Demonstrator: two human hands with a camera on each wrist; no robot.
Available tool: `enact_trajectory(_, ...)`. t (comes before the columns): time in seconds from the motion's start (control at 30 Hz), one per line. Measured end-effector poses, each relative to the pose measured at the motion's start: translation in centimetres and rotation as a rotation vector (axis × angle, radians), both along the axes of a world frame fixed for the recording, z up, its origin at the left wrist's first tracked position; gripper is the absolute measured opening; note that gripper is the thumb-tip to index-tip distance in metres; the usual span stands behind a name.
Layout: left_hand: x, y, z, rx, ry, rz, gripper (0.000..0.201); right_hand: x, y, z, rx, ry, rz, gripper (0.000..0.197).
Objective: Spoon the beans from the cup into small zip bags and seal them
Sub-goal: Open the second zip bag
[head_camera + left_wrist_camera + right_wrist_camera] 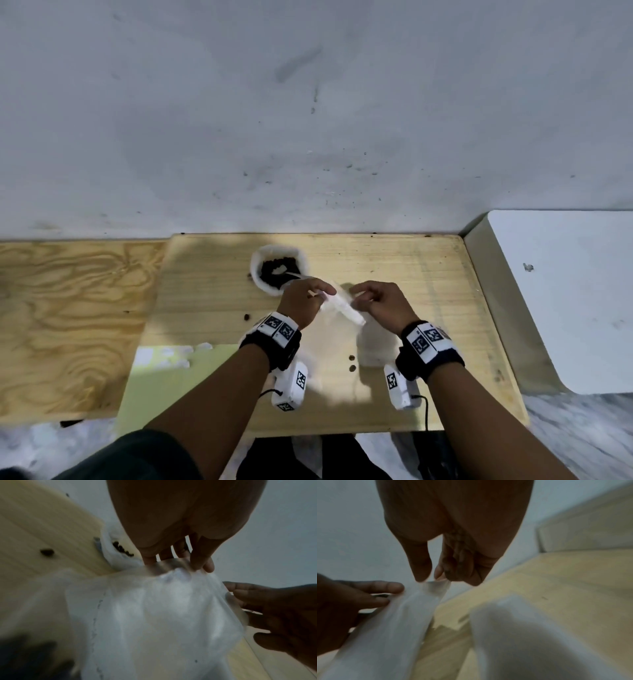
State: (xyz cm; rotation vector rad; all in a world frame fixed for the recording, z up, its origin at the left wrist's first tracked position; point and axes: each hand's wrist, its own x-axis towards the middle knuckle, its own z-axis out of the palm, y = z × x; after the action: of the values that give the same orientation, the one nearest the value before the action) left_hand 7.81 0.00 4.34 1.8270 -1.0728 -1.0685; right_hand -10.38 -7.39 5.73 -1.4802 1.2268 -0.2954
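Note:
A clear small zip bag (342, 306) hangs between both hands above the wooden table (411, 274). My left hand (308, 298) pinches its top edge on the left, and my right hand (373, 301) pinches the top edge on the right. In the left wrist view the zip bag (163, 615) spreads below my left hand's fingertips (202, 563), with the right hand (274, 608) at its far side. The right wrist view shows thumb and forefinger of my right hand (435, 577) nipping a corner of the bag (393, 622). A white cup (277, 270) of dark beans, with a white spoon in it, stands just behind my left hand.
Loose beans lie on the table, one (246, 317) left of my left wrist and two (351, 363) between the wrists. More small bags (171, 354) lie on a pale green sheet at the table's front left. A plywood board (68, 325) adjoins on the left, a white surface (565, 291) on the right.

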Motion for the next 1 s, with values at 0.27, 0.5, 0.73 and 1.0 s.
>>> enact_trajectory(0.27,4.1,3.5,1.5,-0.174,-0.392,0.292,0.02,6.2,1.6,1.4,0.185,-0.085,-0.001,0.017)
enact_trajectory(0.5,6.1,4.2,2.3,0.069,0.076,0.272,0.024,9.9,2.7,2.5,0.24,-0.081,0.149,0.013)
enact_trajectory(0.73,7.0,4.5,3.6,0.099,0.395,0.332,0.016,10.2,2.6,1.4,0.28,-0.093,0.065,0.011)
enact_trajectory(1.0,5.3,3.4,4.4,0.259,0.217,0.229,0.035,10.5,2.8,0.9,0.094,-0.046,0.185,0.005)
